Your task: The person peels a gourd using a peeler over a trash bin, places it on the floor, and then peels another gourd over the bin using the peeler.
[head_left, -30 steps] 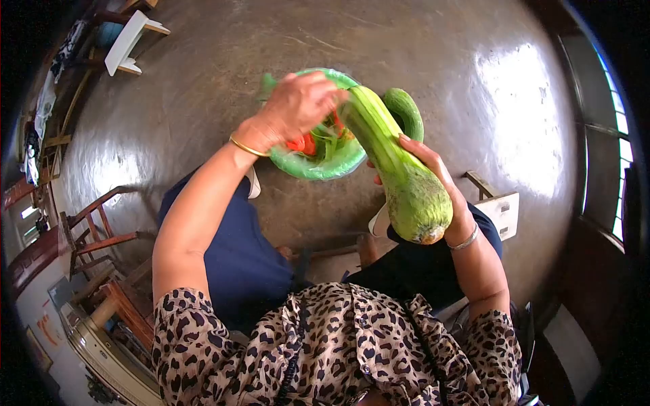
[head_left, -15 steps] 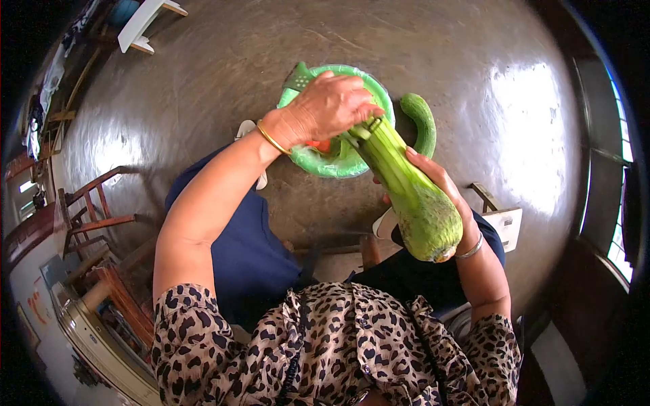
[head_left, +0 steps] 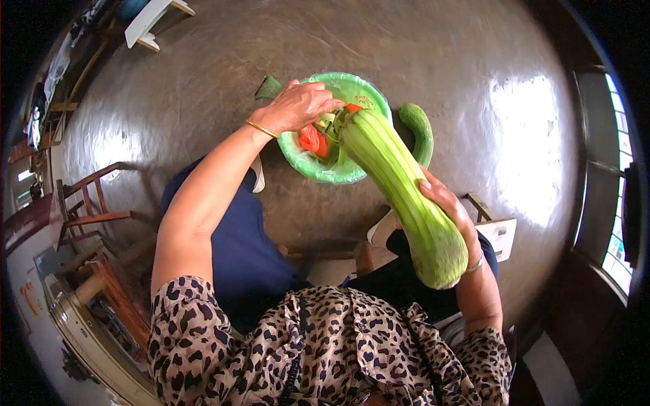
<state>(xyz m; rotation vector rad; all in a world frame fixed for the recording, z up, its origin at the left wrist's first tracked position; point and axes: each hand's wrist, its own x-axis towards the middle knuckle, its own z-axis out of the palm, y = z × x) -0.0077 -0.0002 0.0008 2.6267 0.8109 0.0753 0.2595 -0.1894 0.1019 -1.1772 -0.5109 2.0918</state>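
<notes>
A long pale green gourd (head_left: 399, 196) with lengthwise peeled stripes lies slanted in my right hand (head_left: 447, 205), which grips its thicker lower half. My left hand (head_left: 302, 106) is closed near the gourd's upper end; from behind its fingers sticks out a green tool (head_left: 269, 88), mostly hidden. Beneath both is a green basin (head_left: 369, 86) lined with clear plastic. It contains green peel strips (head_left: 328, 125) and orange-red pieces (head_left: 313, 141). A second, darker green gourd (head_left: 418, 128) rests on the floor beside the basin.
A white-topped stool (head_left: 145, 21) stands at the upper left, and a brown wooden chair (head_left: 95, 218) at the left. Another white-topped stool (head_left: 498, 238) is right of my knee. A window (head_left: 616, 210) is at the far right.
My left hand moved right to the gourd's tip, then back left, the green tool moving along with it. The gourd has shifted down and right, and more pale peeled surface faces up.
</notes>
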